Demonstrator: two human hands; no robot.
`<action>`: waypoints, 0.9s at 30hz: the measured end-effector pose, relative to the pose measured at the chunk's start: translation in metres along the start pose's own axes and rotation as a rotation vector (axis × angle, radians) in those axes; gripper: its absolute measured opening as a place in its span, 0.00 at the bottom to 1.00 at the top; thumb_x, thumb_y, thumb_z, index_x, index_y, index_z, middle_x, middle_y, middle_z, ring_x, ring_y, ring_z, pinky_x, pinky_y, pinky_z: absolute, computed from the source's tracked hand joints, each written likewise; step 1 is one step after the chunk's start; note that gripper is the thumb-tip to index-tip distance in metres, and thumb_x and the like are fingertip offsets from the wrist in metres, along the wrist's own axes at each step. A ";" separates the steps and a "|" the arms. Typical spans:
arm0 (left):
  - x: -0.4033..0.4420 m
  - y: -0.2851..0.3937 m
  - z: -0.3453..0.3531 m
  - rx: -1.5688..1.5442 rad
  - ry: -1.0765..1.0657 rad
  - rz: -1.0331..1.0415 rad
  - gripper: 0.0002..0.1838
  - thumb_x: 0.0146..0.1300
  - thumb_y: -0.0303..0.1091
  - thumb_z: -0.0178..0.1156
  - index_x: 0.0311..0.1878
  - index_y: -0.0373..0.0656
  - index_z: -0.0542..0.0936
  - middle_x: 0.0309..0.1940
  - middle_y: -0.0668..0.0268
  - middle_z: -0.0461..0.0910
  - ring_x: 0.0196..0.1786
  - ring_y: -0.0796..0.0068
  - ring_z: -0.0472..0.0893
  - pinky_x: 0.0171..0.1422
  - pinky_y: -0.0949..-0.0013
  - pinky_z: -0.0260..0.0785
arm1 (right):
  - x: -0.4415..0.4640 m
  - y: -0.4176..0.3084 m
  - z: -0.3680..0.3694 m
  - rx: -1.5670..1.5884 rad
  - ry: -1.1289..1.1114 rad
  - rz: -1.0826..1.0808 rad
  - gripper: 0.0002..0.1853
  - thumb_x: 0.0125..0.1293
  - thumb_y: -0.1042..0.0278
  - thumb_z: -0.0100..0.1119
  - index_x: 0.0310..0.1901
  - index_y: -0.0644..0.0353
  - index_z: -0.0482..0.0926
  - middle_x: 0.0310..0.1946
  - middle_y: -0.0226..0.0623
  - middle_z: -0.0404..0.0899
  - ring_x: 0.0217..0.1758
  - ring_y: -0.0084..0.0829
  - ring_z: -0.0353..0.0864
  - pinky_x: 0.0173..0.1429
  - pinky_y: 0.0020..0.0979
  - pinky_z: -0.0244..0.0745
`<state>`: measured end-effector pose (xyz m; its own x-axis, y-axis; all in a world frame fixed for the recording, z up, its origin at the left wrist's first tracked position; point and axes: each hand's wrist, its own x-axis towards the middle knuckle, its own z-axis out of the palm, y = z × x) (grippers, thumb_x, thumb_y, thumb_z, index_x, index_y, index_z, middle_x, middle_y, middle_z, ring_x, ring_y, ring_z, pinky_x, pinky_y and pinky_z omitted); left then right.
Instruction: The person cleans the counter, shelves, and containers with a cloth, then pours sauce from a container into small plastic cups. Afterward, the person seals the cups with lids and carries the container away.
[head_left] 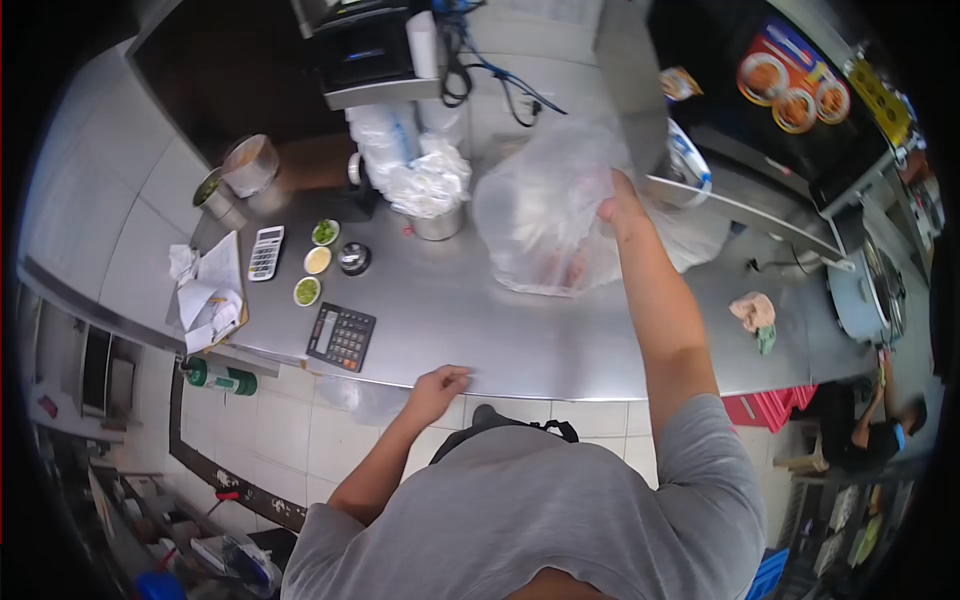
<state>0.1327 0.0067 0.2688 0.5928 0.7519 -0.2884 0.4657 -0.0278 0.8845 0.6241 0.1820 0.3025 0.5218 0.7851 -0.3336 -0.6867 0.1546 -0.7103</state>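
On the steel worktop (440, 315): one large translucent plastic bag (530, 225), toward the far side and right of the middle.
Right hand (622, 203): arm stretched nearly straight forward, the hand at the bag's upper right; plastic and blur obscure the fingers, so I cannot tell how closed the grip is or whether it has hold of the bag.
Left hand (437, 392): elbow bent, hand low at the near edge; grip half open, fingers loosely curled, nothing visible in it; contact with the edge is unclear.
Small bowls (318, 260): three, in a row; two with green contents, one with yellow.
Calculators (341, 337): two, one white, one dark.
Call bell (354, 258): one, just beside the bowls.
Metal pot (438, 227): one, topped with bunched white plastic.
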 end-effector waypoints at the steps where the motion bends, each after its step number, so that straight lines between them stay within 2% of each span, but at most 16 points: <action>1: 0.003 -0.005 -0.002 -0.071 -0.003 0.008 0.16 0.66 0.37 0.58 0.52 0.37 0.78 0.38 0.64 0.82 0.41 0.76 0.80 0.48 0.72 0.71 | 0.009 0.003 0.006 0.072 -0.026 0.016 0.19 0.64 0.59 0.52 0.51 0.63 0.74 0.47 0.44 0.79 0.51 0.42 0.78 0.57 0.46 0.73; 3: -0.001 -0.026 -0.002 -0.226 0.010 0.003 0.16 0.66 0.37 0.57 0.53 0.38 0.78 0.39 0.64 0.82 0.41 0.76 0.80 0.48 0.71 0.71 | 0.014 0.019 0.012 0.202 -0.072 0.087 0.22 0.63 0.57 0.57 0.55 0.60 0.74 0.53 0.38 0.77 0.57 0.41 0.75 0.60 0.45 0.71; 5: -0.014 -0.027 -0.010 -0.360 0.047 -0.047 0.16 0.65 0.37 0.59 0.52 0.39 0.79 0.37 0.65 0.82 0.39 0.76 0.80 0.47 0.72 0.71 | -0.007 0.022 0.038 0.185 -0.310 0.076 0.33 0.63 0.50 0.57 0.63 0.64 0.64 0.62 0.44 0.69 0.64 0.43 0.67 0.69 0.46 0.60; 7: -0.029 -0.035 -0.030 -0.450 0.090 -0.108 0.16 0.64 0.38 0.59 0.52 0.40 0.79 0.37 0.66 0.82 0.39 0.76 0.80 0.46 0.72 0.71 | -0.053 0.008 0.075 0.167 -0.151 0.262 0.43 0.64 0.45 0.54 0.69 0.68 0.50 0.69 0.49 0.55 0.71 0.44 0.57 0.73 0.46 0.50; 9: -0.041 -0.047 -0.045 -0.504 0.124 -0.173 0.17 0.66 0.40 0.57 0.54 0.41 0.78 0.41 0.67 0.82 0.41 0.77 0.79 0.46 0.73 0.70 | -0.103 0.012 0.093 0.117 -0.044 0.072 0.46 0.66 0.46 0.51 0.70 0.69 0.40 0.73 0.51 0.42 0.75 0.43 0.46 0.75 0.44 0.44; 11: -0.053 -0.065 -0.062 -0.499 0.231 -0.213 0.18 0.66 0.41 0.57 0.54 0.42 0.78 0.40 0.67 0.82 0.41 0.78 0.79 0.45 0.74 0.70 | -0.150 0.034 0.089 -0.051 -0.149 -0.120 0.41 0.67 0.47 0.50 0.70 0.69 0.46 0.71 0.51 0.51 0.74 0.42 0.52 0.75 0.43 0.47; 13: -0.064 -0.079 -0.079 -0.484 0.375 -0.230 0.19 0.65 0.42 0.58 0.54 0.41 0.78 0.39 0.68 0.81 0.39 0.78 0.78 0.44 0.75 0.69 | -0.178 0.076 0.065 -0.256 -0.194 -0.240 0.35 0.68 0.53 0.52 0.68 0.68 0.54 0.62 0.49 0.66 0.66 0.41 0.66 0.69 0.42 0.59; 14: -0.067 -0.088 -0.084 -0.503 0.478 -0.136 0.19 0.64 0.42 0.59 0.54 0.40 0.78 0.39 0.68 0.81 0.38 0.78 0.77 0.45 0.75 0.69 | -0.193 0.099 0.063 -0.323 -0.265 -0.165 0.31 0.67 0.57 0.53 0.66 0.67 0.58 0.56 0.46 0.71 0.59 0.38 0.72 0.63 0.39 0.66; 15: -0.066 -0.105 -0.089 -0.280 0.623 -0.185 0.22 0.60 0.43 0.63 0.53 0.38 0.79 0.37 0.63 0.81 0.40 0.72 0.79 0.45 0.70 0.71 | -0.208 0.122 0.063 -0.388 -0.335 -0.086 0.27 0.67 0.62 0.54 0.64 0.66 0.63 0.50 0.43 0.76 0.52 0.36 0.78 0.56 0.36 0.73; 16: -0.068 -0.086 -0.102 -0.098 0.720 -0.226 0.24 0.58 0.42 0.65 0.53 0.36 0.77 0.41 0.58 0.81 0.43 0.68 0.79 0.48 0.68 0.71 | -0.219 0.144 0.064 -0.480 -0.435 0.076 0.26 0.65 0.65 0.54 0.63 0.64 0.64 0.48 0.42 0.77 0.47 0.33 0.79 0.51 0.34 0.74; 17: -0.067 -0.075 -0.108 -0.115 0.827 -0.228 0.27 0.55 0.42 0.67 0.55 0.36 0.75 0.48 0.52 0.78 0.49 0.62 0.78 0.53 0.65 0.70 | -0.228 0.166 0.066 -0.565 -0.534 0.236 0.25 0.64 0.68 0.55 0.62 0.63 0.66 0.46 0.40 0.78 0.42 0.31 0.80 0.45 0.32 0.76; 19: -0.053 -0.078 -0.130 0.217 0.967 -0.155 0.31 0.52 0.42 0.70 0.57 0.37 0.73 0.51 0.51 0.75 0.54 0.57 0.76 0.58 0.62 0.68 | -0.243 0.207 0.070 -0.844 -0.577 0.411 0.25 0.64 0.64 0.58 0.60 0.63 0.69 0.48 0.39 0.78 0.42 0.28 0.79 0.45 0.31 0.75; 22: -0.015 -0.111 -0.159 0.419 1.233 -0.080 0.35 0.48 0.41 0.72 0.58 0.38 0.72 0.51 0.50 0.74 0.55 0.52 0.74 0.60 0.59 0.67 | -0.251 0.243 0.081 -1.078 -0.926 0.381 0.24 0.59 0.67 0.61 0.57 0.62 0.72 0.45 0.38 0.78 0.40 0.28 0.78 0.45 0.28 0.76; 25: 0.014 -0.115 -0.174 0.446 0.954 -0.413 0.37 0.44 0.40 0.74 0.59 0.39 0.71 0.50 0.48 0.74 0.54 0.49 0.74 0.59 0.57 0.67 | -0.257 0.244 0.110 -1.232 -1.038 0.281 0.26 0.58 0.66 0.63 0.58 0.63 0.71 0.46 0.40 0.78 0.42 0.29 0.78 0.47 0.29 0.76; 26: 0.024 -0.114 -0.175 0.293 0.842 -0.367 0.37 0.43 0.38 0.74 0.59 0.39 0.71 0.52 0.48 0.74 0.54 0.48 0.74 0.60 0.57 0.66 | -0.252 0.245 0.116 -1.275 -1.021 0.232 0.27 0.57 0.66 0.63 0.59 0.63 0.70 0.47 0.41 0.78 0.43 0.30 0.78 0.48 0.29 0.75; 27: 0.035 -0.126 -0.168 0.210 0.786 -0.077 0.34 0.45 0.34 0.72 0.58 0.41 0.72 0.53 0.50 0.74 0.55 0.49 0.74 0.61 0.58 0.66 | -0.249 0.249 0.121 -1.310 -1.001 0.185 0.29 0.57 0.65 0.64 0.60 0.63 0.69 0.48 0.42 0.77 0.44 0.31 0.78 0.49 0.29 0.75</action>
<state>-0.0155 0.1470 0.2082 -0.0434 0.9969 0.0649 0.6456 -0.0216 0.7634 0.2626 0.0977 0.2836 -0.3800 0.8639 -0.3306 0.4361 -0.1479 -0.8877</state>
